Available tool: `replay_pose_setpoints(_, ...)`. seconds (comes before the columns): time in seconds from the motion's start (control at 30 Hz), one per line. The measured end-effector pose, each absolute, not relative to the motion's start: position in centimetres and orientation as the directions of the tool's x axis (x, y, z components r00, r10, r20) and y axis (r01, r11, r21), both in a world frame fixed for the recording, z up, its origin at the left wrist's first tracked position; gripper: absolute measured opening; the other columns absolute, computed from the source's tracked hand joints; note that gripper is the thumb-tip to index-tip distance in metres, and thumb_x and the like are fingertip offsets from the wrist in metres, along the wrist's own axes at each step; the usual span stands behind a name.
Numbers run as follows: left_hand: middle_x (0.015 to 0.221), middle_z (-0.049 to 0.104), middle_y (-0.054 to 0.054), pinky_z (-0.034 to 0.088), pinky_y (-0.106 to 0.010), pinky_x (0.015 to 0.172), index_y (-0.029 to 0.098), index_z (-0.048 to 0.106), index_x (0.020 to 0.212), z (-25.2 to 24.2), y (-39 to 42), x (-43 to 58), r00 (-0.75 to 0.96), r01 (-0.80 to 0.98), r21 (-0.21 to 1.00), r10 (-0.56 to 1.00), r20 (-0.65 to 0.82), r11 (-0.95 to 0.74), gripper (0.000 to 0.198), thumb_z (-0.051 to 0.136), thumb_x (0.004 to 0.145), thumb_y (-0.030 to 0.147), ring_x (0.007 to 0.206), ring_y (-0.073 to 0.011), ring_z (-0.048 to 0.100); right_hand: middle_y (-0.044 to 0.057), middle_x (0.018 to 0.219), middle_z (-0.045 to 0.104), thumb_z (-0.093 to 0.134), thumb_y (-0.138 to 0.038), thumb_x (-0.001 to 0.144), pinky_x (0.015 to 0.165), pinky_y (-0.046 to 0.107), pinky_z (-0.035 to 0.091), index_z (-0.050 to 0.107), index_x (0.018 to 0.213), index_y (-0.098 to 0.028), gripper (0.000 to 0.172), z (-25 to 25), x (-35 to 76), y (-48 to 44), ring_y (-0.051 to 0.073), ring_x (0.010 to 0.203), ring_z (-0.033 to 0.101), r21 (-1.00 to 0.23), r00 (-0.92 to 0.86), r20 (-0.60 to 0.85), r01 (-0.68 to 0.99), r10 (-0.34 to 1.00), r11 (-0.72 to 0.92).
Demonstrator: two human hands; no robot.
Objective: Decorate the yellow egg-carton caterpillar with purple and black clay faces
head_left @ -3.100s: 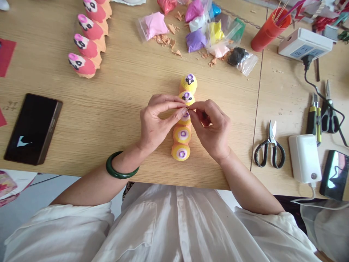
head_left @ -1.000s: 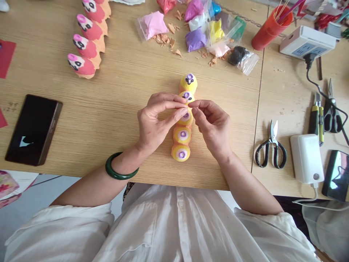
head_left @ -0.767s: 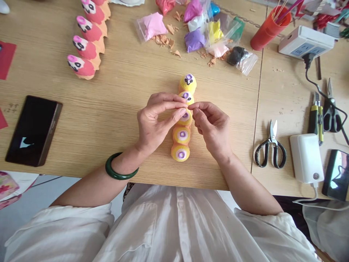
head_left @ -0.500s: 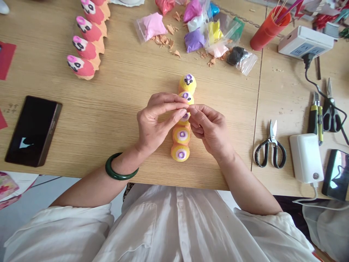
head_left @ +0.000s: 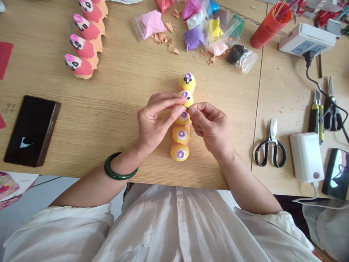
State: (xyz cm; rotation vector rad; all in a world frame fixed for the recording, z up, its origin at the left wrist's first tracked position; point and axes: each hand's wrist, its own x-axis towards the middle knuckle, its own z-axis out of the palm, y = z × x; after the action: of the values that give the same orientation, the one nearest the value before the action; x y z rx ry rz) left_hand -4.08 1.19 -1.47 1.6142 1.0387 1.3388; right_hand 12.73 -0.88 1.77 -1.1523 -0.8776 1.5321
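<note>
A row of joined yellow bumps (head_left: 180, 153) with orange sides stands upright along the table in front of me. Each bump bears a white patch and a purple ring; the far one also has black marks. Above its middle, my right hand (head_left: 209, 123) pinches a tiny piece of black clay (head_left: 187, 108) between thumb and forefinger. My left hand (head_left: 158, 116) meets it from the other side, thumb and fingertips closed at the same piece, the other fingers stretched out. My hands partly cover the second and third bumps.
Bags of coloured clay (head_left: 194, 38) and orange scraps (head_left: 163, 39) lie at the back. A similar red row (head_left: 85, 47) stands at back left, a phone (head_left: 31, 131) at left. Right are scissors (head_left: 271, 142), a power bank (head_left: 307, 156), a power strip (head_left: 307, 40) and a red cup (head_left: 268, 27).
My right fingertips have drawn slightly away from my left ones, and the dark piece now shows between them. The yellow row stays where it was.
</note>
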Motion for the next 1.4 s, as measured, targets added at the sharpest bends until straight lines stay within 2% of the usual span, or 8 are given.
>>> replay_pose_setpoints(0.17, 0.109, 0.082, 0.001, 0.063, -0.05, 0.106, 0.035, 0.084, 0.102, -1.48, 1.33, -3.97, 0.115, 0.144, 0.909, 0.919, 0.376, -0.39, 0.012, 0.079, 0.098, 0.046, 0.113, -0.0233, 0.075, -0.003, 0.066, 0.057, 0.095, -0.061, 0.073, 0.052, 0.022, 0.046, 0.072, 0.081, -0.022, 0.046, 1.72, 12.69, -1.05, 0.01, 0.064, 0.056, -0.965, 0.003, -0.158, -0.213, 0.987, -0.153)
replay_pose_setpoints(0.4, 0.104, 0.082, 0.001, 0.064, -0.05, 0.099, 0.034, 0.083, 0.098, -1.18, 1.18, -3.87, 0.085, 0.142, 0.912, 0.923, 0.376, -0.384, 0.012, 0.08, 0.097, 0.046, 0.108, -0.023, 0.076, -0.003, 0.068, 0.058, 0.091, -0.066, 0.074, 0.053, 0.021, 0.045, 0.072, 0.084, -0.02, 0.05, 1.72, 12.77, -1.11, 0.01, 0.066, 0.057, -0.96, 0.013, -0.209, -0.195, 0.978, -0.202)
replay_pose_setpoints(0.53, 0.105, 0.082, 0.001, 0.064, -0.048, 0.096, 0.035, 0.083, 0.098, -1.1, 1.14, -3.9, 0.086, 0.154, 0.909, 0.922, 0.379, -0.388, 0.015, 0.078, 0.098, 0.049, 0.109, -0.023, 0.077, -0.005, 0.066, 0.056, 0.093, -0.065, 0.072, 0.047, 0.02, 0.038, 0.068, 0.08, -0.02, 0.052, 1.75, 12.77, -0.98, 0.007, 0.058, 0.048, -0.935, -0.051, -0.26, -0.237, 0.964, -0.265)
replay_pose_setpoints(0.7, 0.105, 0.081, 0.0, 0.062, -0.05, 0.1, 0.037, 0.082, 0.097, -0.86, 1.09, -3.87, 0.122, 0.18, 0.896, 0.913, 0.389, -0.406, 0.01, 0.077, 0.1, 0.045, 0.11, -0.0231, 0.076, -0.006, 0.063, 0.051, 0.096, -0.06, 0.07, 0.047, 0.02, 0.037, 0.07, 0.078, -0.02, 0.048, 1.98, 12.81, -0.9, 0.007, 0.057, 0.045, -0.927, -0.011, -0.251, -0.286, 0.968, -0.243)
replay_pose_setpoints(0.87, 0.105, 0.082, 0.0, 0.062, -0.053, 0.102, 0.034, 0.081, 0.097, -0.98, 1.23, -3.89, 0.098, 0.221, 0.884, 0.911, 0.4, -0.412, 0.017, 0.075, 0.1, 0.05, 0.108, -0.0236, 0.075, -0.005, 0.064, 0.054, 0.094, -0.059, 0.073, 0.044, 0.02, 0.032, 0.073, 0.079, -0.019, 0.046, 2.21, 12.93, -0.95, 0.006, 0.054, 0.04, -0.924, -0.017, -0.289, -0.259, 0.957, -0.283)
replay_pose_setpoints(1.07, 0.105, 0.081, 0.001, 0.061, -0.05, 0.102, 0.035, 0.082, 0.096, -1.14, 1.34, -3.9, 0.111, 0.197, 0.888, 0.909, 0.401, -0.415, 0.017, 0.076, 0.099, 0.051, 0.107, -0.0228, 0.075, -0.003, 0.071, 0.063, 0.092, -0.064, 0.074, 0.052, 0.022, 0.044, 0.074, 0.091, -0.02, 0.051, 2.01, 12.85, -1.23, 0.009, 0.062, 0.054, -0.969, -0.028, -0.193, -0.151, 0.981, -0.195)
replay_pose_setpoints(1.2, 0.103, 0.081, 0.0, 0.061, -0.049, 0.101, 0.037, 0.083, 0.097, -1.36, 1.39, -3.96, 0.119, 0.165, 0.882, 0.896, 0.427, -0.442, 0.012, 0.078, 0.098, 0.048, 0.106, -0.0234, 0.075, -0.003, 0.07, 0.063, 0.09, -0.06, 0.08, 0.055, 0.024, 0.05, 0.074, 0.086, -0.02, 0.043, 1.84, 12.82, -1.37, 0.009, 0.062, 0.056, -0.987, 0.007, -0.128, -0.099, 0.992, -0.127)
replay_pose_setpoints(1.4, 0.11, 0.082, 0.0, 0.064, -0.044, 0.097, 0.034, 0.084, 0.104, -1.45, 1.23, -3.86, 0.108, 0.147, 0.9, 0.911, 0.398, -0.41, 0.015, 0.072, 0.104, 0.044, 0.11, -0.0215, 0.076, -0.001, 0.067, 0.061, 0.087, -0.063, 0.081, 0.056, 0.026, 0.052, 0.072, 0.082, -0.024, 0.042, 1.55, 12.92, -1.26, 0.014, 0.066, 0.06, -0.99, 0.03, -0.135, -0.036, 0.99, -0.134)
